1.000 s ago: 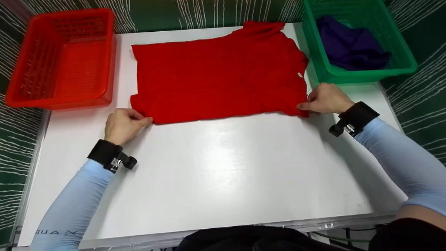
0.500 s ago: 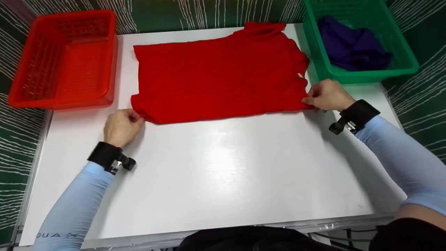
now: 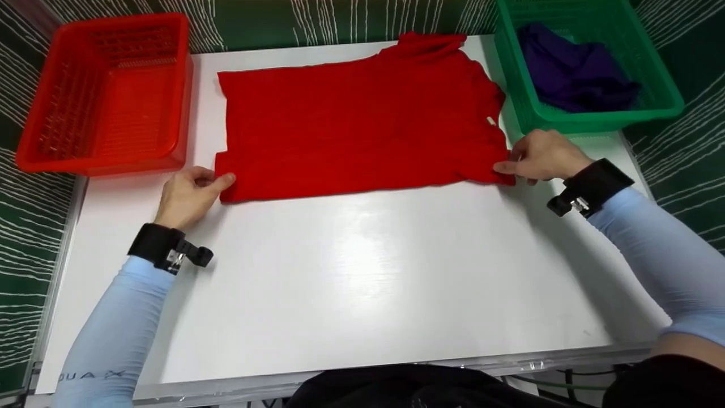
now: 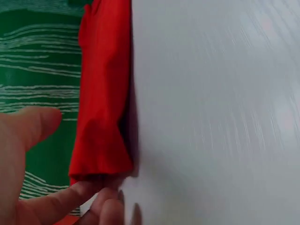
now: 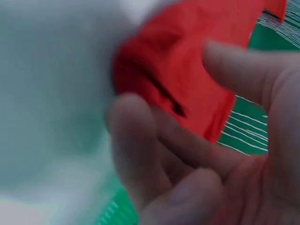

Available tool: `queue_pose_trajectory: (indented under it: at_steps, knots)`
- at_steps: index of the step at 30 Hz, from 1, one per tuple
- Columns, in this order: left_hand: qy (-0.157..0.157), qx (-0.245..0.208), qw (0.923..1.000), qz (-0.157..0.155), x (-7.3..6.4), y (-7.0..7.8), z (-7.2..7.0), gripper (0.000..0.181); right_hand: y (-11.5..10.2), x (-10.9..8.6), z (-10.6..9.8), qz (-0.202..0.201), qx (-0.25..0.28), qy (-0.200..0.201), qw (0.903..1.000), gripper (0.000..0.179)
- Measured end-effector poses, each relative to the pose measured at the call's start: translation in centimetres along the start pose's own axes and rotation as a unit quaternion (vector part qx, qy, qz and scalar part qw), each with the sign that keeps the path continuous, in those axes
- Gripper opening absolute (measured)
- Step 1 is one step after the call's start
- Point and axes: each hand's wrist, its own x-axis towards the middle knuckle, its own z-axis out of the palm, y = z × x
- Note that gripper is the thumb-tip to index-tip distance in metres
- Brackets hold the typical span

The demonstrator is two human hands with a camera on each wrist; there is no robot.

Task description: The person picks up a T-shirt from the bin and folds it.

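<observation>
A red T-shirt [image 3: 351, 124] lies spread on the white table [image 3: 362, 283], a small pale tag showing at its right end. At its near left corner is my left hand [image 3: 188, 195]. In the left wrist view the thumb [image 4: 40, 124] stands apart from the cloth, while the fingertips touch the fabric's end from below. My right hand [image 3: 546, 156] is at the near right corner. The right wrist view shows its thumb [image 5: 239, 65] away from the other fingers, whose tips are against the creased red cloth [image 5: 187, 61].
A red plastic basket [image 3: 180, 102] stands at the back left. At the back right, a green basket [image 3: 600, 120] holds a crumpled purple cloth [image 3: 578, 73]. A patterned green wall covering [image 3: 255, 25] runs behind the table.
My left hand has shifted slightly left and its thumb has come off the cloth. The T-shirt's near left corner now lies flatter and squarer. My right hand has moved a little to the right.
</observation>
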Motion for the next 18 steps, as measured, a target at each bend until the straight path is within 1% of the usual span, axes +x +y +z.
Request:
queue_pose_trajectory:
  at_steps: [2, 4, 6, 7, 8, 10, 11, 12, 13, 14, 16, 17, 18]
  knots:
    - [0.024, -0.047, 0.9986, 0.003, 0.6, 0.2, 0.5, 0.057, 0.3, 0.3, 0.6, -0.019, 0.013, 0.021, 0.9995, 0.042]
    - [0.038, -0.102, 0.994, 0.01, 1.0, 0.2, 0.9, 0.044, 0.8, 0.4, 1.0, -0.035, 0.02, 0.052, 0.9978, 0.036]
    - [0.037, -0.133, 0.9903, 0.013, 1.2, 0.1, 1.1, 0.034, 1.2, 0.4, 1.1, -0.045, 0.025, 0.083, 0.9952, 0.035]
    - [0.032, -0.137, 0.99, 0.015, 1.2, 0.0, 1.1, 0.032, 1.3, 0.4, 1.1, -0.048, 0.029, 0.097, 0.9937, 0.035]
    - [0.024, -0.132, 0.9908, 0.014, 1.2, -0.1, 1.1, 0.031, 1.5, 0.4, 1.0, -0.047, 0.033, 0.112, 0.9921, 0.035]
    - [0.01, -0.098, 0.9951, 0.011, 1.1, -0.3, 1.0, 0.032, 1.5, 0.3, 0.9, -0.052, 0.046, 0.142, 0.9874, 0.034]
    - [0.004, -0.082, 0.9966, 0.009, 1.1, -0.3, 1.0, 0.034, 1.4, 0.3, 0.9, -0.054, 0.067, 0.154, 0.9843, 0.033]
    - [-0.002, -0.073, 0.9973, 0.007, 1.1, -0.3, 1.0, 0.037, 1.4, 0.3, 0.9, -0.055, 0.106, 0.157, 0.9803, 0.033]
    - [-0.007, -0.064, 0.9979, 0.005, 1.1, -0.3, 1.0, 0.041, 1.3, 0.4, 1.0, -0.058, 0.152, 0.158, 0.9739, 0.032]
    - [-0.012, -0.056, 0.9983, 0.002, 1.1, -0.3, 1.1, 0.043, 1.3, 0.5, 1.2, -0.061, 0.205, 0.154, 0.9646, 0.033]
    - [-0.016, -0.038, 0.9991, 0.005, 1.0, -0.1, 1.2, 0.044, 1.4, 0.7, 1.7, -0.065, 0.3, 0.131, 0.9425, 0.035]
    - [-0.015, -0.025, 0.9995, 0.009, 1.0, -0.1, 1.3, 0.044, 1.5, 0.9, 2.0, -0.06, 0.333, 0.118, 0.9334, 0.036]
    - [-0.01, -0.003, 0.9998, 0.015, 1.1, -0.1, 1.4, 0.042, 1.6, 1.0, 2.3, -0.052, 0.349, 0.107, 0.9294, 0.038]
